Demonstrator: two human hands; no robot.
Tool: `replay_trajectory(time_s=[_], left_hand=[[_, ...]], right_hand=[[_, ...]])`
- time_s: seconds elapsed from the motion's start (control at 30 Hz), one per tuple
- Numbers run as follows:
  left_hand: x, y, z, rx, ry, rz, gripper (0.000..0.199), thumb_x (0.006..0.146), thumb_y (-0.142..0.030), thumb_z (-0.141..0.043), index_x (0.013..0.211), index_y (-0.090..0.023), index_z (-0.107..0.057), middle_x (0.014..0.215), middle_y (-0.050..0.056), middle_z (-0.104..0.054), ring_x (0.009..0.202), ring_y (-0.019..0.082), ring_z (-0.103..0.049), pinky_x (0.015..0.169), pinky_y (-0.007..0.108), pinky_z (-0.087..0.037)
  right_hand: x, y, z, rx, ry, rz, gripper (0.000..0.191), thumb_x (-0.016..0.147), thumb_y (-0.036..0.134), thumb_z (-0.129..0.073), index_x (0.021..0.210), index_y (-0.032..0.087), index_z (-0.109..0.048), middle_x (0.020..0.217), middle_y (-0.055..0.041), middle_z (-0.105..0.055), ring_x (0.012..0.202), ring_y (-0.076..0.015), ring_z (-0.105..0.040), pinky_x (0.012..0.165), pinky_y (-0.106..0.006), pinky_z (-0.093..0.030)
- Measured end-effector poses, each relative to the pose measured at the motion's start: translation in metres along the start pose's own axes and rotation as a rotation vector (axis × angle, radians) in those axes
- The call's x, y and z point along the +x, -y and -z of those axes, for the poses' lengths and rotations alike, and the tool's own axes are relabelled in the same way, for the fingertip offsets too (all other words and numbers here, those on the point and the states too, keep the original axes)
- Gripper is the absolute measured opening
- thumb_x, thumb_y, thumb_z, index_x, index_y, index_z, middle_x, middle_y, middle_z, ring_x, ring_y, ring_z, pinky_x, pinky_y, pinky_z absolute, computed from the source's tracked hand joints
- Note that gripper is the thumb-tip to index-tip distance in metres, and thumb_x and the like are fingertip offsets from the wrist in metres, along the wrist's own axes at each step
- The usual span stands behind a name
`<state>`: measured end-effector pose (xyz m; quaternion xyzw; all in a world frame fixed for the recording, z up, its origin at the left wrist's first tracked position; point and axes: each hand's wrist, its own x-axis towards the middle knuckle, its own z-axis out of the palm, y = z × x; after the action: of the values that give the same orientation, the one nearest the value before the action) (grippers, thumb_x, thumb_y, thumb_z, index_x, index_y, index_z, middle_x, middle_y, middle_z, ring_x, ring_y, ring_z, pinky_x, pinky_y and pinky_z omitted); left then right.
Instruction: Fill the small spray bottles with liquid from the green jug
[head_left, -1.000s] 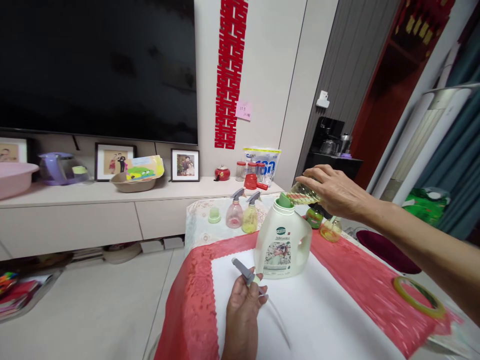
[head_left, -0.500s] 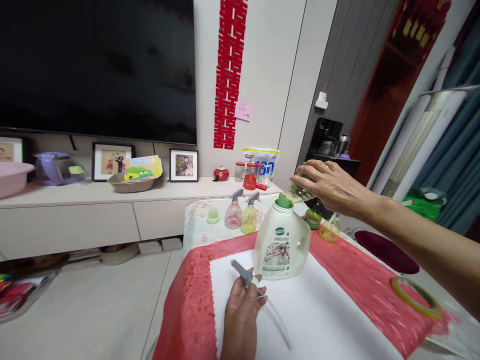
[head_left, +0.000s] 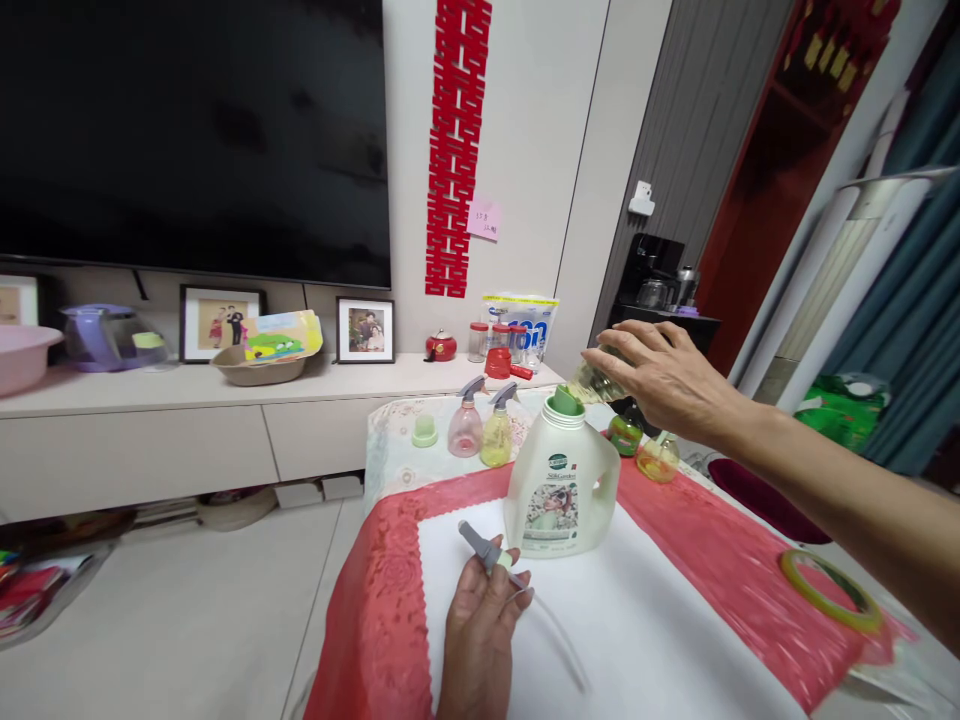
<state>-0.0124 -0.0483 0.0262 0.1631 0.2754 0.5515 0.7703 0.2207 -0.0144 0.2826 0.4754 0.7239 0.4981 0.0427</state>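
My left hand [head_left: 484, 615] is closed around a grey spray nozzle [head_left: 480, 545] with a thin clear tube trailing down to the right, above the white sheet. My right hand [head_left: 660, 370] grips a clear bottle [head_left: 596, 380], tipped on its side so its mouth meets the green opening of a large pale-green detergent jug [head_left: 551, 480]. The jug stands upright and uncapped on the white sheet [head_left: 645, 630]. Beyond it on the left are a pink spray bottle [head_left: 466, 430], a yellow spray bottle [head_left: 496, 437] and a light-green cap [head_left: 424, 431].
Right of the jug stand a green bottle [head_left: 626, 432] and a bottle of orange liquid [head_left: 658, 458]. A tape roll [head_left: 831, 590] lies on the red cloth [head_left: 375, 600]. Behind, a white cabinet [head_left: 150, 440] holds picture frames, jars and a red ladle.
Both hands hold nearly the same positions; the clear tube under my left hand has swung slightly. The view has shifted a little.
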Motion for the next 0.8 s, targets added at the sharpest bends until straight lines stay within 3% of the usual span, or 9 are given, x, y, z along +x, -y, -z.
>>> replay_trajectory(time_s=[0.1, 0.2, 0.3, 0.43, 0.57, 0.67, 0.8], left_hand=[[0.0, -0.001, -0.001, -0.005, -0.001, -0.001, 0.057, 0.064, -0.036, -0.093, 0.112, -0.018, -0.067, 0.115, 0.01, -0.069, 0.085, 0.016, -0.069, 0.08, 0.03, -0.058], [0.001, -0.003, -0.001, -0.03, -0.019, -0.012, 0.06, 0.06, -0.034, -0.095, 0.112, -0.019, -0.067, 0.112, 0.008, -0.069, 0.085, 0.016, -0.07, 0.081, 0.03, -0.059], [0.001, -0.009, -0.003, -0.051, -0.037, -0.047, 0.056, 0.061, -0.031, -0.094, 0.108, -0.018, -0.068, 0.111, 0.008, -0.069, 0.089, 0.018, -0.071, 0.085, 0.032, -0.059], [0.0, -0.025, -0.007, -0.083, -0.05, -0.108, 0.041, 0.068, -0.026, -0.089, 0.103, -0.018, -0.068, 0.111, 0.008, -0.07, 0.092, 0.019, -0.072, 0.087, 0.032, -0.06], [-0.005, -0.044, -0.011, -0.099, -0.087, -0.183, 0.024, 0.078, -0.021, -0.081, 0.097, -0.02, -0.068, 0.107, 0.006, -0.071, 0.097, 0.02, -0.072, 0.09, 0.033, -0.06], [-0.01, -0.055, -0.014, -0.093, -0.112, -0.224, 0.018, 0.08, -0.021, -0.079, 0.093, -0.018, -0.067, 0.103, 0.005, -0.072, 0.096, 0.018, -0.072, 0.09, 0.033, -0.06], [-0.015, -0.058, -0.016, -0.083, -0.084, -0.26, 0.024, 0.076, -0.021, -0.083, 0.094, -0.019, -0.067, 0.1, 0.004, -0.073, 0.093, 0.018, -0.073, 0.09, 0.034, -0.06]], right_hand=[[-0.014, 0.002, -0.011, 0.133, 0.052, -0.187, 0.066, 0.079, 0.012, -0.061, 0.142, 0.024, -0.046, 0.139, -0.01, -0.05, 0.123, -0.0324, -0.044, 0.09, -0.049, -0.043], [-0.037, 0.005, -0.017, 0.336, 0.073, -0.358, 0.07, 0.08, 0.03, -0.067, 0.146, 0.022, -0.044, 0.135, -0.0122, -0.052, 0.115, -0.0329, -0.049, 0.084, -0.047, -0.048], [-0.073, 0.02, -0.014, 0.654, 0.064, -0.48, 0.076, 0.082, 0.05, -0.069, 0.147, 0.021, -0.043, 0.133, -0.0117, -0.054, 0.113, -0.0297, -0.055, 0.089, -0.045, -0.051], [-0.13, 0.07, -0.003, 1.006, 0.188, -0.585, 0.081, 0.084, 0.066, -0.066, 0.151, 0.031, -0.038, 0.145, -0.0058, -0.048, 0.124, -0.0279, -0.054, 0.1, -0.045, -0.052], [-0.178, 0.135, 0.002, 1.092, 0.298, -0.553, 0.078, 0.086, 0.063, -0.064, 0.151, 0.027, -0.037, 0.144, -0.0099, -0.049, 0.125, -0.0299, -0.055, 0.1, -0.048, -0.053], [-0.198, 0.173, 0.002, 1.097, 0.317, -0.533, 0.071, 0.09, 0.054, -0.062, 0.15, 0.026, -0.037, 0.144, -0.0104, -0.048, 0.128, -0.0278, -0.054, 0.1, -0.046, -0.054], [-0.201, 0.196, 0.001, 1.114, 0.339, -0.571, 0.072, 0.089, 0.049, -0.061, 0.151, 0.024, -0.036, 0.143, -0.0104, -0.047, 0.129, -0.027, -0.051, 0.105, -0.047, -0.051]])
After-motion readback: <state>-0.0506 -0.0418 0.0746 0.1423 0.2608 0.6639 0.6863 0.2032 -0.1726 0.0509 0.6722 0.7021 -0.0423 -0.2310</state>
